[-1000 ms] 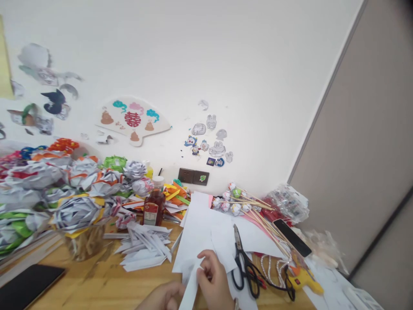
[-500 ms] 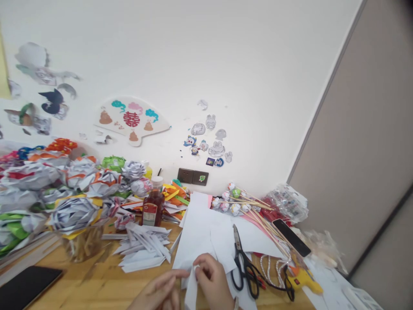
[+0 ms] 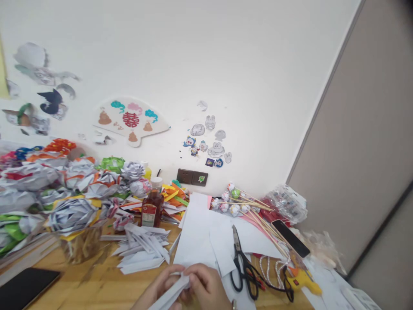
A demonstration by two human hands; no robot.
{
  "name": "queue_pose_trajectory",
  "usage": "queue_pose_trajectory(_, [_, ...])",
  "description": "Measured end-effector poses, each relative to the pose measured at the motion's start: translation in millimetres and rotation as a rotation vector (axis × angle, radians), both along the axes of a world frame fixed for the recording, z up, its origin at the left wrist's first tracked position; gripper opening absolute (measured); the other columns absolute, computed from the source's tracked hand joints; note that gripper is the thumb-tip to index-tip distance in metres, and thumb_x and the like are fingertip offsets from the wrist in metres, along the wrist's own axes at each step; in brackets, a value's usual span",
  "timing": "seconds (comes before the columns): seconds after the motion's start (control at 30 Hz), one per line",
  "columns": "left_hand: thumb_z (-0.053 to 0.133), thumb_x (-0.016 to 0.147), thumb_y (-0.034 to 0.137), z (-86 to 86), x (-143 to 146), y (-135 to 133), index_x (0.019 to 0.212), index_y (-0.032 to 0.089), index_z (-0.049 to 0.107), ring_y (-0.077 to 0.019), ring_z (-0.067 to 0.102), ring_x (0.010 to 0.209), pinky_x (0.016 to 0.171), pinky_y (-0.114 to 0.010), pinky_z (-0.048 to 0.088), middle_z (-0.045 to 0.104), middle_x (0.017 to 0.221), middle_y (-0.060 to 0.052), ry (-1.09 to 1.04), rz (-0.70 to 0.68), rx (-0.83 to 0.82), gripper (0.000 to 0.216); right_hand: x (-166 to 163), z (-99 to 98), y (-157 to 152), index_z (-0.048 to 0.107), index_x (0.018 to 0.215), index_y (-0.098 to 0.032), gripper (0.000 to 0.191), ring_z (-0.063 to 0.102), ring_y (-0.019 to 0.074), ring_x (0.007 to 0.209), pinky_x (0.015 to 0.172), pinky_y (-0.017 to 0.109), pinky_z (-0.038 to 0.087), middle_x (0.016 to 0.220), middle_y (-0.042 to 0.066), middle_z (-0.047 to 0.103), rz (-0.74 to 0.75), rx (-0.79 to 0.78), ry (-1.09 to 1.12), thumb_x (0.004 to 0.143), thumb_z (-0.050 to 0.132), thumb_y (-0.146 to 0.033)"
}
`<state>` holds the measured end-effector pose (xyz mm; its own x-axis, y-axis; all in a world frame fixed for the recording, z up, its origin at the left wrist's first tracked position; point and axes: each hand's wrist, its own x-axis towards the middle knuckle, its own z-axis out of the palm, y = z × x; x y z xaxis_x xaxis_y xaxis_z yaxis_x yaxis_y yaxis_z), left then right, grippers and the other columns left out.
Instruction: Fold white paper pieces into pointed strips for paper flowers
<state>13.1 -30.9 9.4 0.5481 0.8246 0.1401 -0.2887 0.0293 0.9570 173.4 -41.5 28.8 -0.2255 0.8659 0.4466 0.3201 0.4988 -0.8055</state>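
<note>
1 white paper strip [image 3: 172,294] is pinched by the left hand [image 3: 157,285] and right hand [image 3: 209,286] together, apparently part-folded; folded strips [image 3: 143,247] are already piled, flat sheets [image 3: 196,232] left unfolded.

Red-lettered, white fan-shaped board [image 3: 130,119] on a white wall [image 3: 258,86], L of small cartoon cutouts [image 3: 215,150]; a dark-brown rectangular socket plate [image 3: 185,176] sits below the cutouts. On the pale wooden bench [image 3: 90,284], a white-capped clear bottle of dark-red liquid [image 3: 152,207] stands upright. Far L, a flat blk rectangular device [image 3: 27,286]; at R, a bunch of white-wrapped ball-topped wooden sticks [image 3: 234,209], a slim blk-screened phone [image 3: 290,238] & a yellow plastic glue gun [image 3: 303,282].
</note>
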Motion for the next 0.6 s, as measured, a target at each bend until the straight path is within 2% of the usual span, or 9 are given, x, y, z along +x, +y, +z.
queue_pose_trajectory(0.13, [0.062, 0.063, 0.055, -9.6, -1.1, 9.7, 0.102, 0.022, 0.042, -0.0081, 0.045, 0.03, 0.032, -0.016, 0.03, 0.056, 0.045, 0.006, 0.066, 0.13, -0.002, 0.055, -1.4, -2.9, -3.2, 0.064, 0.087, -0.019, 0.017, 0.059, 0.0196, 0.07, 0.065, 0.027, 0.043, 0.078, 0.006, 0.066, -0.036, 0.07, -0.072, 0.078, 0.051, -0.025])
queue_pose_trajectory(0.2, [0.06, 0.064, 0.055, -13.8, -0.5, 12.8, 0.099, 0.021, 0.042, -0.0092, 0.045, 0.028, 0.031, -0.016, 0.03, 0.053, 0.038, 0.008, 0.077, 0.171, -0.035, 0.053, -2.2, -3.7, -4.3, 0.064, 0.087, -0.021, 0.016, 0.059, 0.0199, 0.073, 0.069, 0.028, 0.042, 0.079, 0.005, 0.066, -0.044, 0.126, -0.13, 0.076, 0.052, -0.02])
queue_pose_trajectory(0.4, [0.06, 0.062, 0.057, -9.9, 2.6, 8.7, 0.083, 0.019, 0.046, -0.006, 0.043, 0.026, 0.03, -0.014, 0.029, 0.053, 0.04, 0.008, 0.087, 0.154, -0.033, 0.046, -2.7, -0.6, -5.1, 0.064, 0.077, -0.02, 0.014, 0.059, 0.0186, 0.065, 0.064, 0.026, 0.04, 0.068, 0.004, 0.066, -0.03, 0.172, -0.261, 0.078, 0.05, -0.02])
queue_pose_trajectory(0.5, [0.058, 0.063, 0.059, -7.0, 3.8, 5.9, 0.08, 0.018, 0.048, -0.006, 0.043, 0.025, 0.029, -0.014, 0.028, 0.05, 0.036, 0.009, 0.11, 0.173, -0.029, 0.045, -2.9, 0.2, -5.9, 0.063, 0.072, -0.02, 0.015, 0.058, 0.0177, 0.061, 0.061, 0.025, 0.039, 0.064, 0.003, 0.065, -0.065, 0.159, -0.277, 0.078, 0.05, -0.022])
queue_pose_trajectory(0.6, [0.057, 0.065, 0.058, -6.8, 3.9, 4.4, 0.078, 0.018, 0.049, -0.0062, 0.045, 0.027, 0.03, -0.014, 0.03, 0.053, 0.04, 0.008, 0.118, 0.175, -0.031, 0.043, -3.4, -1.0, -6.2, 0.062, 0.067, -0.018, 0.016, 0.056, 0.0167, 0.058, 0.058, 0.024, 0.038, 0.06, 0.003, 0.063, -0.115, 0.17, -0.304, 0.077, 0.05, -0.023])
